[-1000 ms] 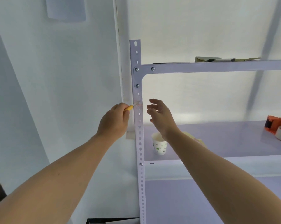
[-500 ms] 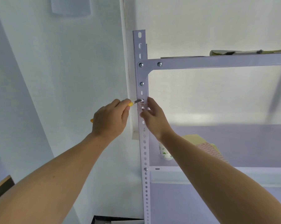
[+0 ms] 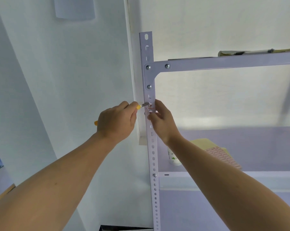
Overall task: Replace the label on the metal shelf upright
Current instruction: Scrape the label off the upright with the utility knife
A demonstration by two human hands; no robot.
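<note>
Left hand (image 3: 115,120): closed tight round the slim yellow-handled craft knife (image 3: 141,106), blade pointing right.
Right hand (image 3: 162,120): a second ago open and clear of the frame, now in, fingers curled round the white perforated metal upright (image 3: 153,155).
Blade: the tip has reached the left edge of the small red-printed white label (image 3: 150,108), stuck on the upright's face below the bolts.
Meaning: braced and ready, so scraping off the old label looks to be starting.
Behind: pink sheet of fresh labels (image 3: 222,155) waits on the shelf.
</note>
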